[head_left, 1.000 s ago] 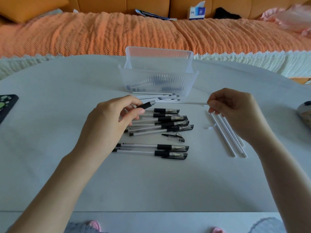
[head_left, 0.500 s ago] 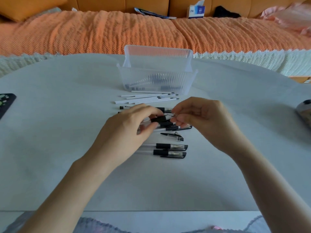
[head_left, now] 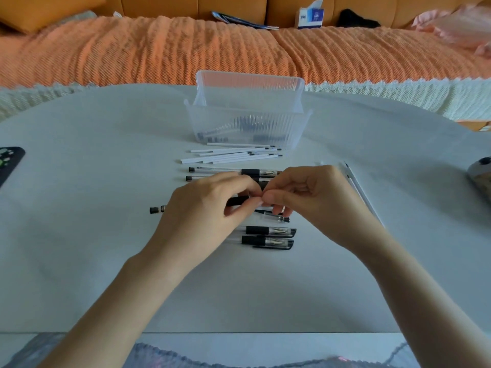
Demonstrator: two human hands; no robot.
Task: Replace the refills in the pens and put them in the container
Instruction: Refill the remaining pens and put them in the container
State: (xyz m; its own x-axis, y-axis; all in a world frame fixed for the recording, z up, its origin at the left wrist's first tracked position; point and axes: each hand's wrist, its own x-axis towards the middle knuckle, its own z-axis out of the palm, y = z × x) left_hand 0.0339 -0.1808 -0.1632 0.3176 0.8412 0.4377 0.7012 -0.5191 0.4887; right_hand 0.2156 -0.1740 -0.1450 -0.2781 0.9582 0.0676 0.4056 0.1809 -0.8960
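Hands meet: the left hand (head_left: 204, 208) clamps its fingers on the pen (head_left: 236, 201), holding it level, while the right hand (head_left: 313, 200) pinches the front end, probably screwing the tip. The container (head_left: 247, 128) waits at twelve o'clock. Two capped pens (head_left: 268, 231) lie at six, two more beyond, with about six white refills (head_left: 231, 155).

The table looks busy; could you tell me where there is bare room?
Free: the table left of the pens, up to the dark object, and the near strip below the left hand and right hand. Crowded: container through refills to pens.
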